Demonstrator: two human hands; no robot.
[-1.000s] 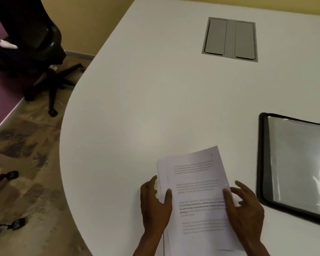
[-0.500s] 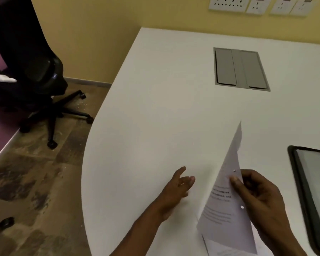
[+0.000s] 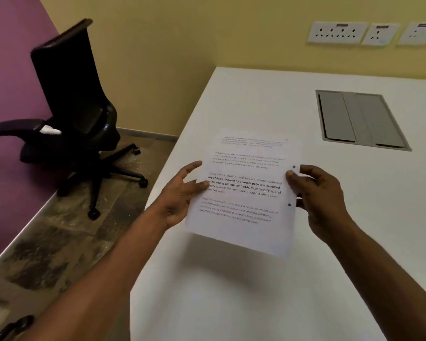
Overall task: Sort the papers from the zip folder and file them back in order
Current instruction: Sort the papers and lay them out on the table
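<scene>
A single printed sheet (image 3: 244,212) with two punched holes on its right edge hangs lifted over the white table (image 3: 256,296), text facing me. My right hand (image 3: 317,193) pinches the right edge between the holes with thumb and fingers. My left hand (image 3: 180,195) reaches in from the left, its fingers spread and nearly straight, the tips touching the sheet's left edge. The zip folder and the other papers are out of view.
A grey cable hatch (image 3: 359,119) is set into the table behind the sheet. A black office chair (image 3: 76,119) stands on the floor at the left, beside the table's curved edge. Wall sockets (image 3: 337,33) sit above the table's back.
My right hand has lifted one sheet off the stack and turned it flat to face me. My left hand left the stack and came to the sheet's left edge. The view tilted up; folder gone from sight.
</scene>
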